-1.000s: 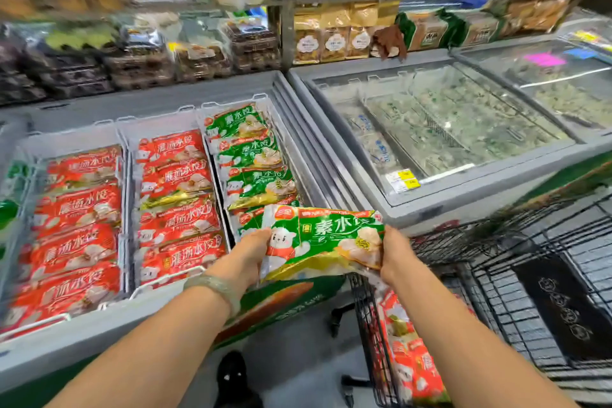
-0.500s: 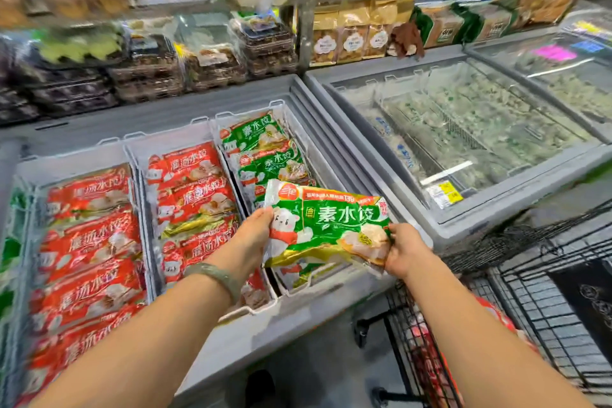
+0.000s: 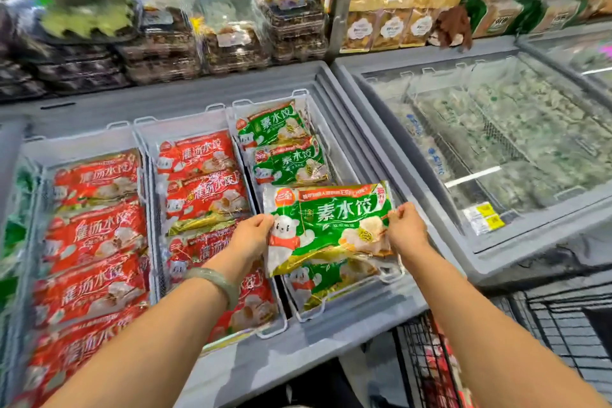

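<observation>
A green dumpling bag [image 3: 331, 225] with a white bear and Chinese lettering hangs flat over the rightmost wire basket [image 3: 299, 316] of the open freezer. My left hand [image 3: 251, 235] grips its left edge, and a pale green bangle sits on that wrist. My right hand [image 3: 405, 230] pinches its right edge. More green bags [image 3: 281, 146] lie in the same basket behind and beneath the held one.
Red dumpling bags [image 3: 198, 182] fill the two baskets to the left. A closed glass-lidded freezer [image 3: 496, 149] stands to the right. A black wire shopping cart [image 3: 546, 325] is at the lower right with a red bag [image 3: 437, 361] in it. Shelves of packaged food run behind.
Both hands have carried the green bag from above the cart to over the freezer's rightmost basket, and lower toward the bags there. The view has swung left.
</observation>
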The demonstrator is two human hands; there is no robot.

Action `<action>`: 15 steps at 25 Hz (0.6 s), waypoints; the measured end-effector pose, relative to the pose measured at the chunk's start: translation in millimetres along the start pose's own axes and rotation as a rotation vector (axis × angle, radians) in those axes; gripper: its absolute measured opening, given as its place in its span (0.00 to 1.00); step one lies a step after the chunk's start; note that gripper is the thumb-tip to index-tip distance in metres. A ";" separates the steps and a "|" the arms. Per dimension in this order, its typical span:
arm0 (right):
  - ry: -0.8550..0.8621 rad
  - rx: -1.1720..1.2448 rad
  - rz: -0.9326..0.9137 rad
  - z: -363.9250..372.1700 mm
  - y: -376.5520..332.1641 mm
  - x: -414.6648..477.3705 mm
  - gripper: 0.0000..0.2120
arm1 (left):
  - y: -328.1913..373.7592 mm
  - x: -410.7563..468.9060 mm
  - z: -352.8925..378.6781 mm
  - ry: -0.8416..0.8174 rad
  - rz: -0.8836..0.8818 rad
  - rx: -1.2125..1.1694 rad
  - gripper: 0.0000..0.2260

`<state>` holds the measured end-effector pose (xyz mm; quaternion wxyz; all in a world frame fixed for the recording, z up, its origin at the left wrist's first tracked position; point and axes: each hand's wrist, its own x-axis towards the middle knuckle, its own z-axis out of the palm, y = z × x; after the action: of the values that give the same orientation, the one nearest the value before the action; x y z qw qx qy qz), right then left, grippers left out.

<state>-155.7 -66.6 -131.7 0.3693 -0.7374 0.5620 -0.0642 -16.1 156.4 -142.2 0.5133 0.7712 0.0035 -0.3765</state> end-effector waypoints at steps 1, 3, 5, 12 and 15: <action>-0.014 -0.050 -0.049 3.4 -4.3 9.5 0.08 | -0.6 9.4 -0.2 0.017 -0.018 0.026 0.11; -0.092 -0.077 -0.136 9.2 -17.2 33.0 0.06 | -2.5 32.9 1.2 0.056 -0.093 0.001 0.13; -0.188 -0.066 -0.202 15.7 -30.7 61.4 0.06 | -1.8 49.5 4.4 0.125 -0.174 -0.033 0.14; -0.388 -0.386 -0.099 68.3 19.9 117.3 0.09 | -52.3 74.3 42.5 0.138 -0.468 0.084 0.13; -0.457 -0.508 0.023 79.0 58.6 114.9 0.11 | -81.9 72.7 63.3 0.066 -0.531 0.169 0.09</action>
<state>-119.8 -135.5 -261.5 0.2908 -0.7949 0.4708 0.2490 -32.7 117.1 -261.3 0.3300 0.7953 0.1908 -0.4714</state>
